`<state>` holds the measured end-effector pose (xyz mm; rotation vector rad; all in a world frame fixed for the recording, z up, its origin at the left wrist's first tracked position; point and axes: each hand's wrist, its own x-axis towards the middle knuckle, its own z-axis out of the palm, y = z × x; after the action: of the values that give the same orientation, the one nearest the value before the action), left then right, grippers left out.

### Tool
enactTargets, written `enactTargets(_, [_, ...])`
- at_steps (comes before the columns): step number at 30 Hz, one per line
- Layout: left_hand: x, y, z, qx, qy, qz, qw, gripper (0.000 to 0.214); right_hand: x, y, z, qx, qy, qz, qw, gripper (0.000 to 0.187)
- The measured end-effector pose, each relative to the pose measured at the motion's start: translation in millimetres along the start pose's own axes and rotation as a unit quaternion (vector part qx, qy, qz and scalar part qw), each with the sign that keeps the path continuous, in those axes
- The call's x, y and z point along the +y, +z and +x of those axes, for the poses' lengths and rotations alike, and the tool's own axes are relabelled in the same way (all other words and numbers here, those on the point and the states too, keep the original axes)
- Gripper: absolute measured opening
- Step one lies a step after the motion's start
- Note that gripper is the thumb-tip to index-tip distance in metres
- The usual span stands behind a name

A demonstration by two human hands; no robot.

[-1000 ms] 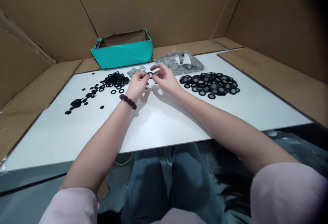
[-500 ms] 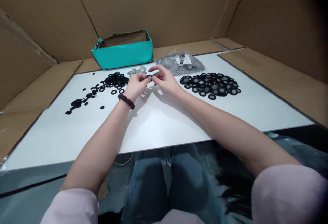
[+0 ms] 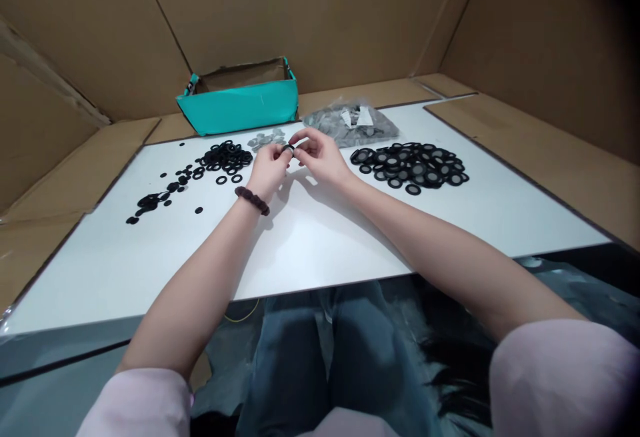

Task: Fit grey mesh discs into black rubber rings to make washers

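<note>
left hand (image 3: 267,169) + right hand (image 3: 320,156): fingers pinch one small black ring (image 3: 287,150) between them | plain rings pile (image 3: 225,156) left of fingers | mesh-filled rings pile (image 3: 413,164) right

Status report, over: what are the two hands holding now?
Left hand and right hand both pinch one small black rubber ring above the white board. Loose black ring pile at left, mesh-filled ring pile at right, both apart from hands.
</note>
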<state>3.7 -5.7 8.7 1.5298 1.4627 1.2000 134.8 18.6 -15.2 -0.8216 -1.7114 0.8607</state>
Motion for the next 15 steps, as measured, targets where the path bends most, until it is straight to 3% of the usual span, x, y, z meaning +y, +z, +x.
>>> enactTargets(5, [5, -4.7, -2, -0.033, 0.010, 0.015, 0.999, 0.008, -7, -3, -1, -0.006, 0.017, -0.005, 1.000, 0.012])
enactTargets(15, [9, -9.4, -2, -0.041, 0.037, 0.022, 0.998, 0.012, -15, -9, 2, -0.016, 0.027, -0.010, 0.999, 0.012])
